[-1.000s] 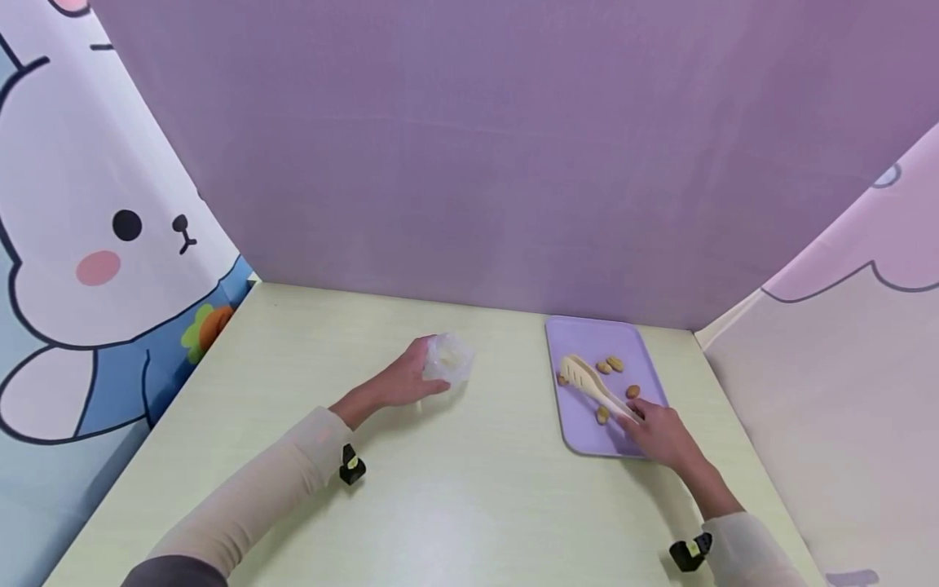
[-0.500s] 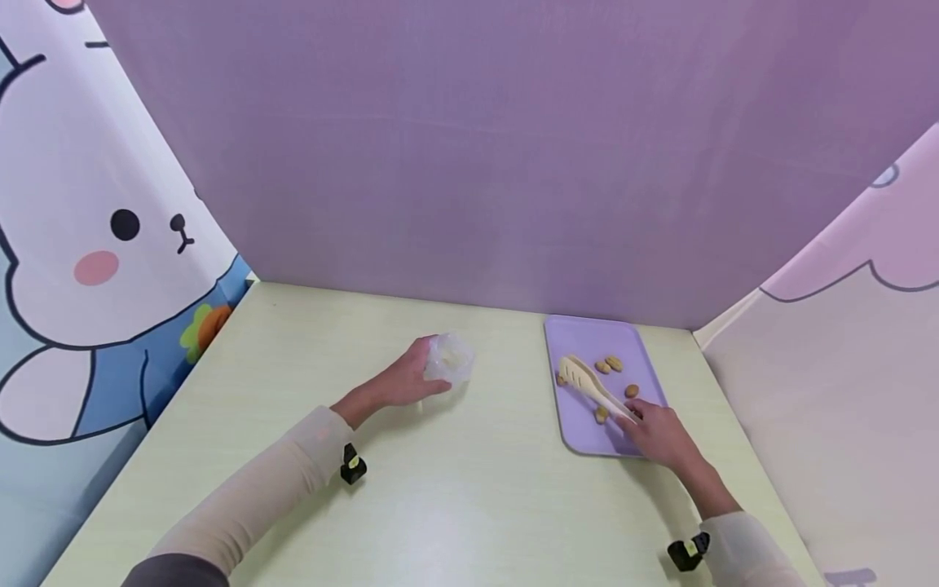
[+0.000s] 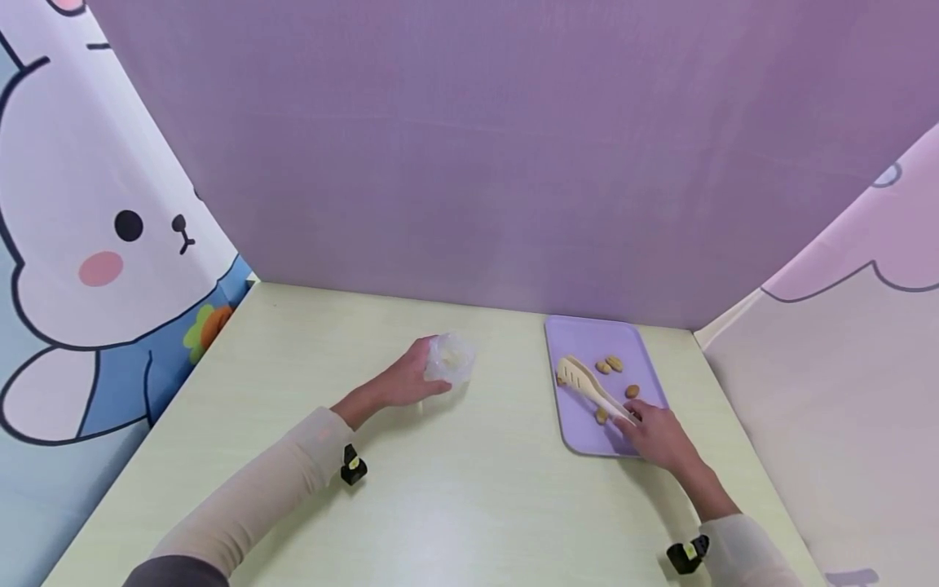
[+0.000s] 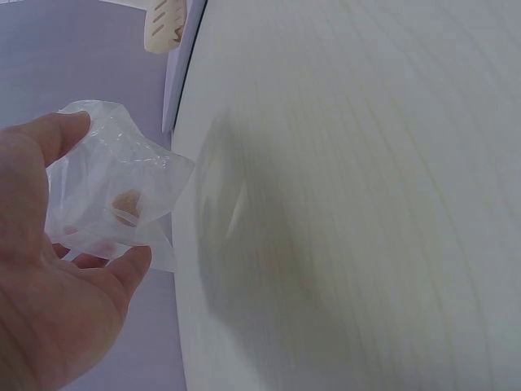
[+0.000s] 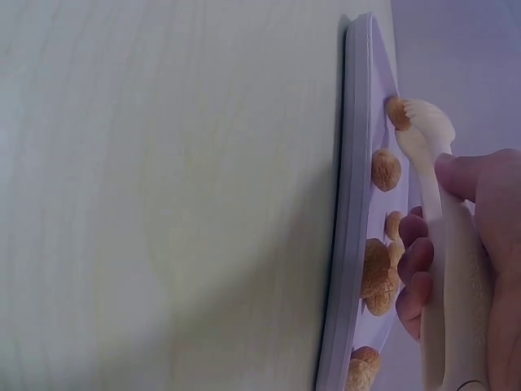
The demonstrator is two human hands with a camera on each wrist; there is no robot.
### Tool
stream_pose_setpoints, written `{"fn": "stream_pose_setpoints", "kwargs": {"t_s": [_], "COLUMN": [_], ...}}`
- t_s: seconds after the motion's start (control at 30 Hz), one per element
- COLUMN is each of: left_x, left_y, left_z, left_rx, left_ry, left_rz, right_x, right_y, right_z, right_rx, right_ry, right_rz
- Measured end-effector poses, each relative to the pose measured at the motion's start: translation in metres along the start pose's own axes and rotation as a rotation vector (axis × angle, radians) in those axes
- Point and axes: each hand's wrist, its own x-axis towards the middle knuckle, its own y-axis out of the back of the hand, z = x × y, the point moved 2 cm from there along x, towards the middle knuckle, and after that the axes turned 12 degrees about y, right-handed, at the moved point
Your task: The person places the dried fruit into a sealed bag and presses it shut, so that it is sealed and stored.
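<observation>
Near the table's middle, my left hand [image 3: 399, 377] holds a clear plastic bag [image 3: 451, 359], thumb and fingers curved round its sides. One brown nut [image 4: 126, 206] shows through the film in the left wrist view. Over on the right, my right hand [image 3: 660, 436] grips cream-coloured tongs [image 3: 597, 395] by the handles. Their slotted heads reach over the lilac tray [image 3: 587, 328] toward its left edge. A wrinkled tan nut [image 5: 397, 112] sits right at the tong tips. Several more nuts [image 3: 614, 363], like peanuts in the shell, lie scattered on the tray.
The pale wood-grain table [image 3: 455, 505] runs back to a purple wall [image 3: 469, 163]. The tray stands close to that wall, near the table's right edge. A cartoon-printed curtain [image 3: 66, 179] hangs at the left, and a pink-and-cream one [image 3: 844, 350] at the right.
The tong heads have shifted very slightly left toward the nut by the tray's left edge. My left hand and the bag stay where they were.
</observation>
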Motion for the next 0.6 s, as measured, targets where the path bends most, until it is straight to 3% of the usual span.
{"fn": "stream_pose_setpoints", "kwargs": {"t_s": [0.6], "left_x": [0.002], "left_y": [-0.001], "left_z": [0.003], "left_rx": [-0.010], "left_ry": [0.002], "left_rz": [-0.009], "right_x": [0.007], "right_y": [0.018], "right_z": [-0.004], "right_rx": [-0.015], "right_ry": [0.082], "right_rz": [0.073]}}
